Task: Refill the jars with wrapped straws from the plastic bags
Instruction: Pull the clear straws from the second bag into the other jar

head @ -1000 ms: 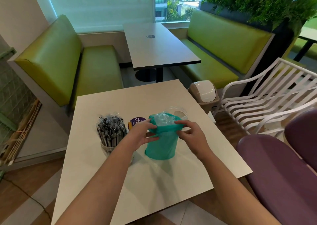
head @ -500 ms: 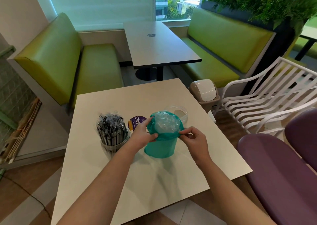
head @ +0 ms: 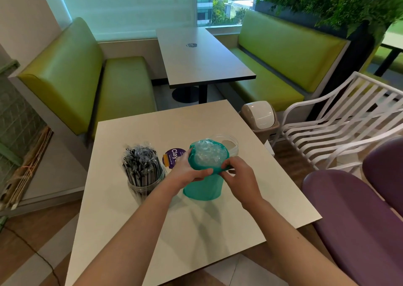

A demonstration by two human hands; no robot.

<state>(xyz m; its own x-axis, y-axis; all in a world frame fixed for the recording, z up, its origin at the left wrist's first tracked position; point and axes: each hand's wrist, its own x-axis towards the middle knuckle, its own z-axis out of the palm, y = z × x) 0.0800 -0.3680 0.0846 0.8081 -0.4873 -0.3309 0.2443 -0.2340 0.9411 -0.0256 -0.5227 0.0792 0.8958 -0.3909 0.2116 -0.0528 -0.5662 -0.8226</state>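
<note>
A teal plastic bag (head: pixel 202 187) stands upright on the white table (head: pixel 196 231), its mouth spread wide over crinkled clear plastic (head: pixel 208 156) inside. My left hand (head: pixel 188 169) grips the bag's near-left rim. My right hand (head: pixel 238 176) pinches the near-right rim. To the left stands a clear jar (head: pixel 141 187) packed with dark wrapped straws (head: pixel 140 163) in clear film. An empty clear jar (head: pixel 229 144) sits just behind the bag, partly hidden by it.
A purple round label or lid (head: pixel 173 156) lies between the full jar and the bag. A small swing-lid bin (head: pixel 260 117) stands off the table's right side, beside a white slatted chair (head: pixel 338 124). Purple seats (head: pixel 359 220) crowd the right. Green benches flank a second table behind.
Both hands have pulled the teal bag's rim outward and down, so its mouth has opened wider and the clear plastic inside shows more. The jars have not moved.
</note>
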